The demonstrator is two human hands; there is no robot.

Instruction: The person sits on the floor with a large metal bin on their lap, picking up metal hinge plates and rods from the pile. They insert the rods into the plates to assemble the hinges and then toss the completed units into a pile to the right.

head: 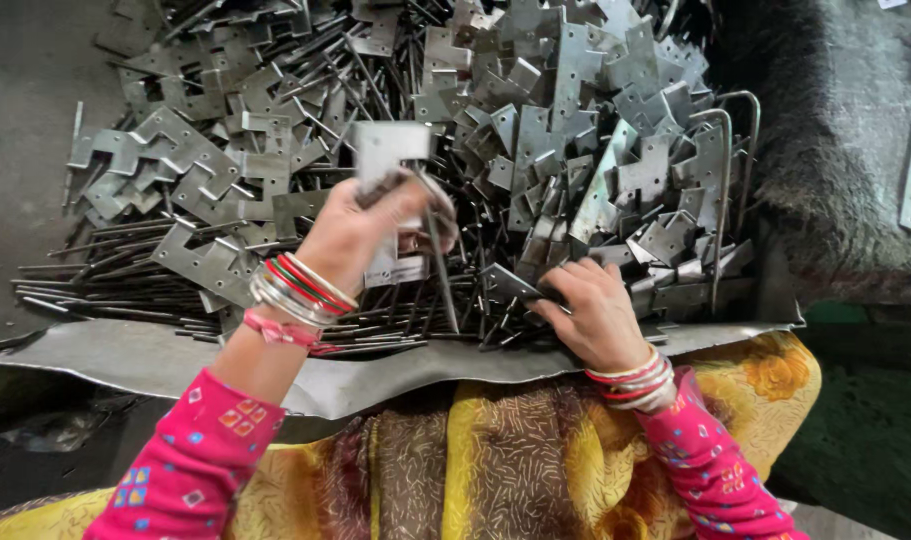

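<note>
Left hand (360, 235), raised above the middle of the heap, is clenched around a flat grey hinge leaf (388, 150) that stands up out of the fist, blurred, with its long axis running roughly up and down in the head view; a thin steel pin (441, 262) slants down from the same grip toward the near edge of the metal sheet (125, 355). A second leaf seems to hang below the fist, but blur keeps me from being sure. Right hand (595, 310) lies lower and to the right, close to the near edge of the sheet, palm down with fingers curled onto a small dark plate (510, 285) at the foot of the heap; it touches that piece, and whether it has truly gripped it I cannot tell. From the right hand, the raised leaf lies up and to the left, well apart; the left hand alone has it. Two hands, one raised leaf, one pin clearly held. Loose hinge leaves (575, 90) in the heap are far too many to count, tumbled at all angles toward the far edge, and the long rods (95, 280) lying mostly crosswise near the left edge are likewise beyond counting. Two bent U-shaped rods (727, 170) stand near the right edge.
</note>
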